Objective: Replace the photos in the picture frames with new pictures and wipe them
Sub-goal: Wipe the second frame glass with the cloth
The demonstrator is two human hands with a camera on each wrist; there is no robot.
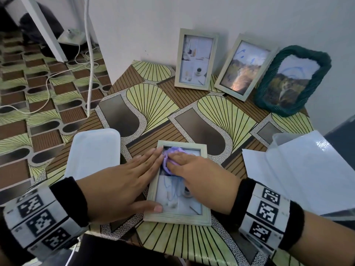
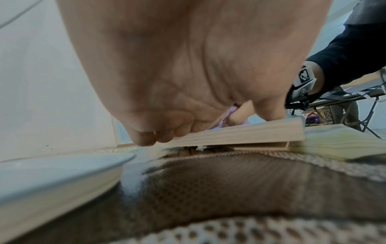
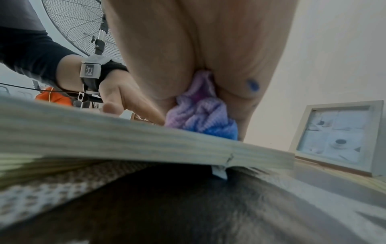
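Pale wooden rectangular picture frame (image 1: pixel 177 215) lying flat near front edge of patterned vinyl-covered table (image 1: pixel 221 104), w/ blue scribbles on glazing. Left hand (image 1: pixel 123 181) flat on frame's left rail, fingers straight & together. Right hand (image 1: pixel 203 175) pinching bunched lilac cloth (image 1: pixel 169 160) against glass. Prob. light, rigid, glazing fragile, slippery; best held by rails. White wall behind; cables on floor.

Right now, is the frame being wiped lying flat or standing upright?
Lying flat: the frame rests face-up on the table, both hands on it.
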